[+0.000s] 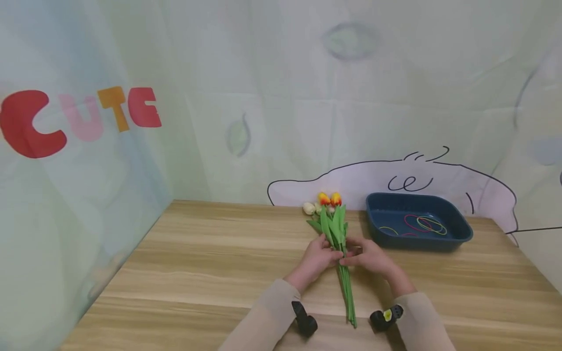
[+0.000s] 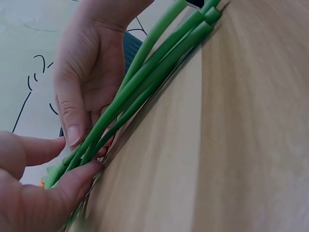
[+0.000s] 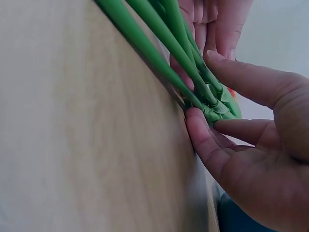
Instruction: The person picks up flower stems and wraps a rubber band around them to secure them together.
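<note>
A bunch of tulips point(image 1: 337, 229) lies lengthwise on the table, its orange-red and pale blooms at the far end and its green stems point(image 2: 145, 77) toward me. From the left side my left hand point(image 1: 319, 254) holds the bunch just below the leaves, thumb across the stems. My right hand point(image 1: 368, 255) holds it from the other side at the same height, fingers and thumb about the stems where the leaves begin, as the right wrist view shows. Both hands' fingertips nearly meet at the bunch. Some fingers are hidden behind the stems.
A dark blue tray point(image 1: 419, 242) stands to the right of the flowers near the back edge, with several coloured rubber bands point(image 1: 430, 225) inside. The wood-grain table point(image 1: 197, 263) ends at a printed cloth backdrop point(image 1: 281, 122) behind and at the left.
</note>
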### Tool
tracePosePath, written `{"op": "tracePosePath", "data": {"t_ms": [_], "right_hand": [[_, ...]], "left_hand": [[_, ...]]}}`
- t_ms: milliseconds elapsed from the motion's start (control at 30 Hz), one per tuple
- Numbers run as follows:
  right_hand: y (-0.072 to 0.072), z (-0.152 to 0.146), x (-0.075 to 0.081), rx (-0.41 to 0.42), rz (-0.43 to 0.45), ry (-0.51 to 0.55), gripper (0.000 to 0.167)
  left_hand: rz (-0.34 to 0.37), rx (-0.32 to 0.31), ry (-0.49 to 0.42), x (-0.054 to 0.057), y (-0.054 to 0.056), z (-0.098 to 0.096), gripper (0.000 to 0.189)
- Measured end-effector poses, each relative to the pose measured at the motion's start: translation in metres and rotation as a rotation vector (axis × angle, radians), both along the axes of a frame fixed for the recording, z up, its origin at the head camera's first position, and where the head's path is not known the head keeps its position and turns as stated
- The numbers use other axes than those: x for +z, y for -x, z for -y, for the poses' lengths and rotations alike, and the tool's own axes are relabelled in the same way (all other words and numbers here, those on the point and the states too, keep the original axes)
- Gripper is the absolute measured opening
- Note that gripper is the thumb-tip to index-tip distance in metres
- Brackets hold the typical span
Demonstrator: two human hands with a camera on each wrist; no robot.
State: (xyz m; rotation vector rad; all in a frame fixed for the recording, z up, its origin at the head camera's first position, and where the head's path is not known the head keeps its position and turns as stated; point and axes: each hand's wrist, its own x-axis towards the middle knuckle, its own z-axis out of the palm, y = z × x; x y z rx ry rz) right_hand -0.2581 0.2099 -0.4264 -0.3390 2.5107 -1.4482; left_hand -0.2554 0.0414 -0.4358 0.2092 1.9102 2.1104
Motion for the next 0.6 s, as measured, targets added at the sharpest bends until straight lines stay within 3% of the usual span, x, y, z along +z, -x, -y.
{"op": "tracePosePath", "data": {"t_ms": [367,600], "right_hand": [[-0.0027,0.0029,0.0026,-0.008,0.015,0.001,0.073],[-0.0023,0.0045,0.0014,0.019,-0.011,0.014,0.072]], "left_hand": [[0.045,0.033,0.05,0.0011,0.0008,-0.0029,0.079],[0.079,0.046,0.029,-0.0026,0.0014,-0.0024,0.083]]}}
